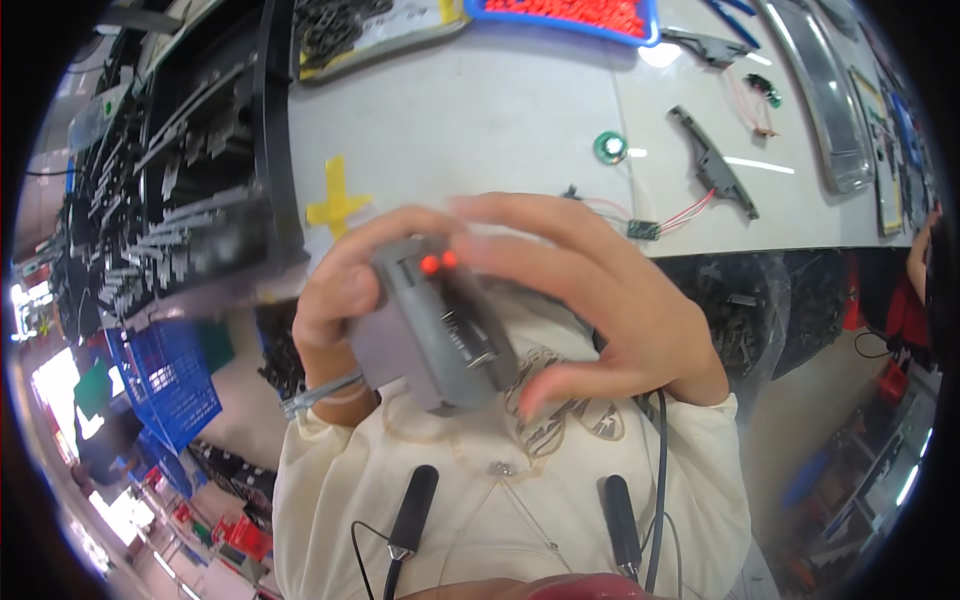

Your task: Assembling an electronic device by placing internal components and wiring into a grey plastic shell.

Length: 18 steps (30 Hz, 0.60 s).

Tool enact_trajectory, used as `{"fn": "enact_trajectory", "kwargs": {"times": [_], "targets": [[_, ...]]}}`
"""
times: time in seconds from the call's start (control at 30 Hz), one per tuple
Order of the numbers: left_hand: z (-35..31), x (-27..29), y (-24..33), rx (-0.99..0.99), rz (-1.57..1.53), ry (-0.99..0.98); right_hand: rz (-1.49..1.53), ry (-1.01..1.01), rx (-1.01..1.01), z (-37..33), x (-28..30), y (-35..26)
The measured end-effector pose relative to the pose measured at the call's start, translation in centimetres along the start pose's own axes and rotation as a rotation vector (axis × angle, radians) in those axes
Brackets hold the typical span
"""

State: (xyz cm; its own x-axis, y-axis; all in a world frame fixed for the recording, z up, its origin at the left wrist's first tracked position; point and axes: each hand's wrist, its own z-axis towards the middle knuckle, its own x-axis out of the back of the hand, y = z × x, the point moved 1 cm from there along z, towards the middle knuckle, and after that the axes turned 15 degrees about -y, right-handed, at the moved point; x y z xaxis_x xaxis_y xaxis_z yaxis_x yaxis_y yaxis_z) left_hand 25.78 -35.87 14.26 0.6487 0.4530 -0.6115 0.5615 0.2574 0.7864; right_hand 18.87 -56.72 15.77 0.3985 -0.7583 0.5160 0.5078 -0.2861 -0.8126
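Note:
A grey plastic housing (405, 335) with a dark recessed side and two small red round parts near its top end is tilted in front of my chest. My left hand (335, 285) is closed around its upper left side, the thumb pressed on the near face. Beside it, my right hand (630, 310) has its fingers and thumb spread apart. Its fingertips are slightly blurred and close to the red parts; whether they touch the housing I cannot tell. On the table beyond lie a small green circuit board (643, 230) with wires, a round green-rimmed part (610, 148) and a dark grey strip-shaped piece (712, 162).
A blue tray (655, 25) of small red parts stands at the far edge, next to a tray of dark parts (335, 30). Black racks (270, 130) with grey pieces line the left. A clear plastic tray (850, 170) lies right. Yellow tape (338, 205) marks the white table.

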Motion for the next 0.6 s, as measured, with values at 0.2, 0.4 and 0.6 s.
{"fn": "enact_trajectory", "kwargs": {"times": [0.2,0.4,0.6], "targets": [[-0.3,2.1,1.3,-0.017,0.031,-0.054,-0.221,0.062,-0.339,-4.9,7.3,1.5],[-0.2,3.6,0.9,-0.05,-0.042,-0.13,-0.594,0.343,-0.792,-8.9,20.6,10.9],[2.9,3.9,3.8,0.131,-0.222,-0.706,-0.779,-0.003,-1.097,-10.8,28.5,21.1]]}}
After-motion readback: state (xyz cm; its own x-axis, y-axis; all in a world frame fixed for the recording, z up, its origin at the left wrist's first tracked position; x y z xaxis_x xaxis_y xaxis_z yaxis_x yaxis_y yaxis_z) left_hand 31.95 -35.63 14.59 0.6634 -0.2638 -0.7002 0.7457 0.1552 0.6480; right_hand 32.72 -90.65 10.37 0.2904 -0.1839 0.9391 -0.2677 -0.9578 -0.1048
